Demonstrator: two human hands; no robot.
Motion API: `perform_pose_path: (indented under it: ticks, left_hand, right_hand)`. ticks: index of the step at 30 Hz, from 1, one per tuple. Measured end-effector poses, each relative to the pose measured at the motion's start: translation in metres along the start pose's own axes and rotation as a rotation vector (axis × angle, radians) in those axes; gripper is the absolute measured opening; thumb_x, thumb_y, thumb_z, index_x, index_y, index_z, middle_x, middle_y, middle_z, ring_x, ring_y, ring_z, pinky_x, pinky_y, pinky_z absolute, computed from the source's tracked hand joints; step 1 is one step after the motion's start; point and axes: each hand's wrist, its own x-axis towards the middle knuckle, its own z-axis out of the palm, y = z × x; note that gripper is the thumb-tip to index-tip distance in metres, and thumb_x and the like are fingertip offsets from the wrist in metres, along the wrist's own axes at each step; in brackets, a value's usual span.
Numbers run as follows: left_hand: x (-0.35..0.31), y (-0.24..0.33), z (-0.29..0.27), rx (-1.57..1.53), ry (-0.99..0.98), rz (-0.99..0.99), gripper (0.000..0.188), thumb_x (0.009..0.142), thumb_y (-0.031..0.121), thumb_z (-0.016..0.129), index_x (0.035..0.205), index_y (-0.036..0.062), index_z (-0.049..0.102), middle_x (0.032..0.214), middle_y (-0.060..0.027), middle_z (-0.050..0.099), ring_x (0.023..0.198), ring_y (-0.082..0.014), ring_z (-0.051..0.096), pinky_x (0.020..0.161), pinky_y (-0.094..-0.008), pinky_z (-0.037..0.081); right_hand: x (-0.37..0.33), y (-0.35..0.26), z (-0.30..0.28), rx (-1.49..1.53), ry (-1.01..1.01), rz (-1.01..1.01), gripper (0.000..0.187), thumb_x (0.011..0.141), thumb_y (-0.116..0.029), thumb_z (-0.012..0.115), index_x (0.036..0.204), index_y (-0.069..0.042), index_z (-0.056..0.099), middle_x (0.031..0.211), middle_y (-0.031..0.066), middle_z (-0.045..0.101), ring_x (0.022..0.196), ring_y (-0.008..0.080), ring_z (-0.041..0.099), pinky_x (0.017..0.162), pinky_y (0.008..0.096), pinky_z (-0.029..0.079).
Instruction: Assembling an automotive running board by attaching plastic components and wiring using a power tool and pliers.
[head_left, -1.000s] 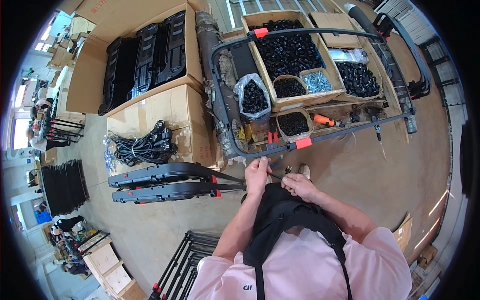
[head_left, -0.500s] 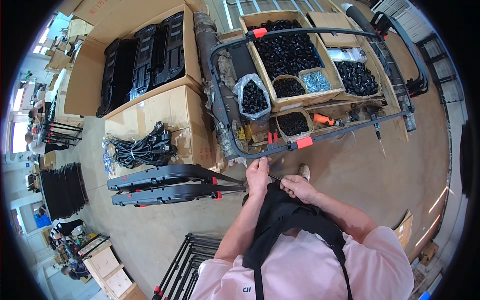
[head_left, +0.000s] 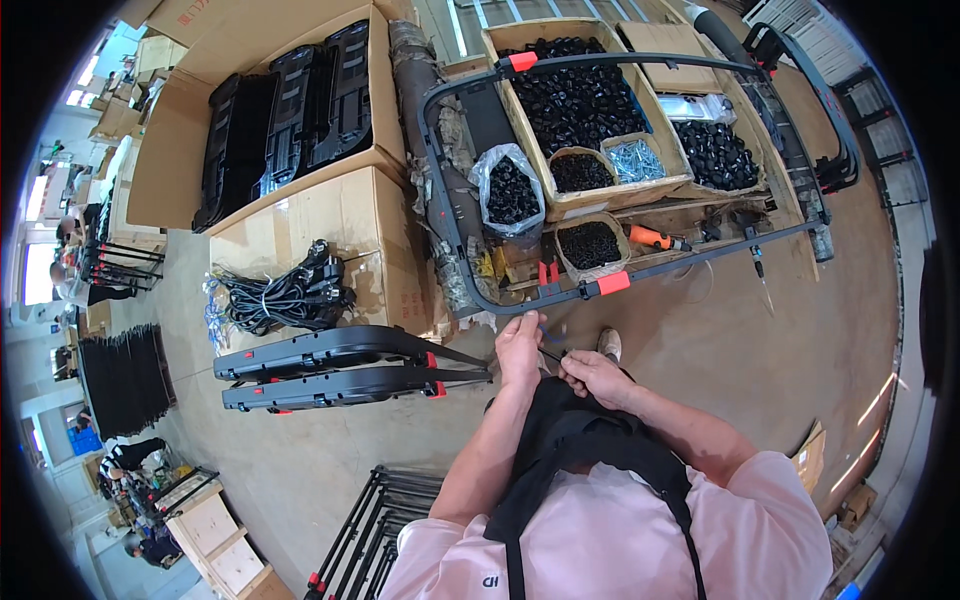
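My left hand (head_left: 518, 352) is closed, with its fingers pinched together just below the near rail of a black tubular frame (head_left: 530, 305). My right hand (head_left: 592, 380) is also closed, its thumb and fingertips pressed together a little lower and to the right. A thin, dark, cord-like piece (head_left: 550, 355) runs between the two hands; its ends are hidden in the fingers. Red sleeves (head_left: 613, 283) sit on the frame, which lies across the workbench. Red-handled pliers (head_left: 547, 273) lie just inside the near rail.
A wooden box (head_left: 560, 205) on the bench holds black plastic parts and a tub of screws (head_left: 632, 160). An orange power tool (head_left: 655, 238) lies nearby. At left, bundled black cables (head_left: 285, 295) rest on a carton (head_left: 350, 220), above two black frames (head_left: 330, 385) jutting toward me.
Both hands stay close together at nearly the same place, still pinching. The view has shifted very slightly; nothing else visibly differs.
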Motion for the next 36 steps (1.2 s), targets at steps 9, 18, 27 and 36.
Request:
perform_pose_path:
  ticks: [9, 18, 27, 36]
  left_hand:
    - [-0.009, 0.004, 0.005, -0.015, 0.01, -0.004, 0.025, 0.108, 0.023, 0.065, 0.101, 0.0006, 0.074, 0.072, 0.0029, 0.056, 0.066, -0.0063, 0.046, 0.062, -0.0245, 0.036]
    - [-0.018, 0.0, 0.009, 0.047, 0.004, 0.105, 0.029, 0.111, 0.027, 0.058, 0.107, 0.0016, 0.074, 0.08, 0.0017, 0.063, 0.074, -0.0074, 0.052, 0.068, -0.0255, 0.043]
    - [-0.062, -0.026, -0.06, 0.402, -0.118, 0.127, 0.044, 0.116, 0.029, 0.043, 0.142, -0.0045, 0.053, 0.134, -0.0156, 0.06, 0.124, -0.0219, 0.056, 0.112, -0.0386, 0.042]
    - [-0.074, -0.061, -0.073, 0.529, -0.481, 0.067, 0.039, 0.115, 0.032, 0.043, 0.119, 0.0009, 0.066, 0.099, -0.0123, 0.065, 0.092, -0.0252, 0.063, 0.087, -0.0378, 0.052]
  right_hand:
    - [-0.004, 0.004, -0.003, 0.023, 0.004, -0.013, 0.028, 0.113, -0.029, 0.054, 0.097, -0.008, 0.063, 0.084, -0.0039, 0.053, 0.071, 0.006, 0.046, 0.059, 0.0228, 0.04]
    - [-0.003, 0.008, 0.0, 0.091, 0.041, 0.024, 0.029, 0.114, -0.03, 0.054, 0.099, -0.007, 0.062, 0.085, -0.0029, 0.053, 0.072, 0.0069, 0.047, 0.062, 0.0234, 0.042]
    - [0.031, -0.014, 0.021, 0.292, -0.088, -0.192, 0.023, 0.115, -0.021, 0.047, 0.116, -0.003, 0.062, 0.093, 0.0012, 0.057, 0.082, 0.0119, 0.055, 0.08, 0.0316, 0.052]
    - [0.011, -0.072, 0.031, -0.31, 0.039, -0.078, 0.027, 0.111, -0.024, 0.055, 0.107, -0.001, 0.068, 0.091, 0.0054, 0.067, 0.087, 0.0183, 0.067, 0.073, 0.0345, 0.054]
